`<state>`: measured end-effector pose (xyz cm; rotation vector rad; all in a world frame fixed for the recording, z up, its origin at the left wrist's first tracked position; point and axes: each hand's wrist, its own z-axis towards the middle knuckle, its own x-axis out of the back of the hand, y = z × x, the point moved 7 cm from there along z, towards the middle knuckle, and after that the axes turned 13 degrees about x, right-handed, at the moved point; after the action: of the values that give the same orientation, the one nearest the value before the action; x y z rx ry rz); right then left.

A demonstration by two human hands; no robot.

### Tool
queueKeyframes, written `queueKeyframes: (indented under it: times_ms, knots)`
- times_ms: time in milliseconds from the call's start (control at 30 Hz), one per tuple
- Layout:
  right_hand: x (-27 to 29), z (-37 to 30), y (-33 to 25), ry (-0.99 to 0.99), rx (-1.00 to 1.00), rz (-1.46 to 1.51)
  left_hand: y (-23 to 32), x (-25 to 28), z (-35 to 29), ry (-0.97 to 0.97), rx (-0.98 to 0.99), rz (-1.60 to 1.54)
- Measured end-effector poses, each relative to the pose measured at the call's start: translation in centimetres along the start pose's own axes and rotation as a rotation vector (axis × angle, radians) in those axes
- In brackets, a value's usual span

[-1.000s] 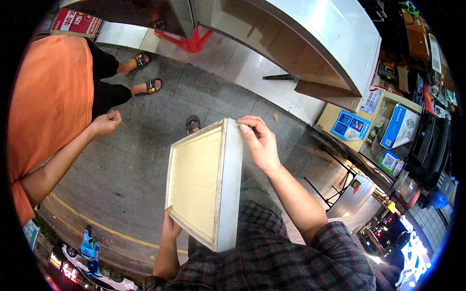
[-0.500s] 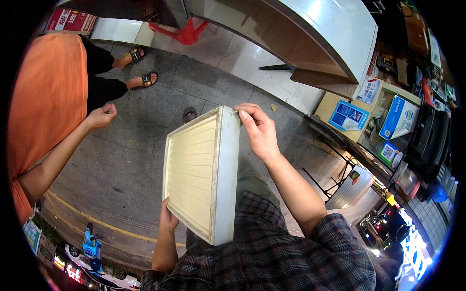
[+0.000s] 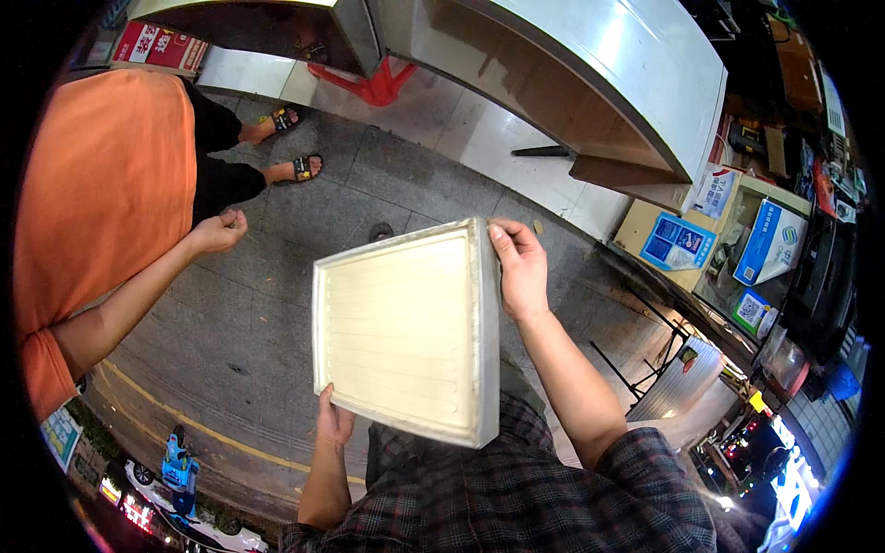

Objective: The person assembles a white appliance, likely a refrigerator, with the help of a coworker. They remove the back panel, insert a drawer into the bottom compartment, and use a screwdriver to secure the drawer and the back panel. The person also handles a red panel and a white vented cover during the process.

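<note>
Fingers of the right hand [image 3: 523, 275] grip the panel [image 3: 396, 323] at its upper-right corner; left hand [image 3: 335, 420] fingers hold its lower-left corner.

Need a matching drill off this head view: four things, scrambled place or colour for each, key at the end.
Column 1
1. Left hand
2. Right hand
3. Framed panel
4. Bystander's shirt

Column 2
A. Orange, at the left side of the picture
B. At the framed panel's upper-right corner, as pictured
C. Cream face, held between two hands
D. At the framed panel's lower-left corner, as pictured

Pairs: 1-D, 2-B, 3-C, 4-A
</note>
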<state>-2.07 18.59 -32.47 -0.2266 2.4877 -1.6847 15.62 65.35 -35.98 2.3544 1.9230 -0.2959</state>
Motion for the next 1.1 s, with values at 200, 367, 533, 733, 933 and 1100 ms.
queueKeyframes:
  times_ms: [200,367,533,733,933,1100]
  knots:
    - [1.6,1.0,1.3,0.141,-0.113,0.229,2.8,-1.7,-0.3,0.052,-0.178,-0.014]
    - [2.6,1.5,1.8,0.075,-0.064,0.435,3.7,-2.7,-0.4,0.054,-0.204,-0.023]
    - [2.9,1.7,1.3,0.089,-0.054,0.324,3.2,-3.8,-0.5,0.017,-0.145,-0.037]
    - [2.7,1.2,0.6,0.113,-0.011,0.296,2.4,-3.6,-0.3,-0.003,-0.13,-0.035]
    - [2.6,1.2,0.8,0.137,-0.047,0.425,2.9,-4.5,-0.7,0.043,-0.176,-0.083]
    - [2.6,2.3,1.0,0.104,-0.113,0.56,4.5,-7.6,-1.0,0.041,-0.207,-0.231]
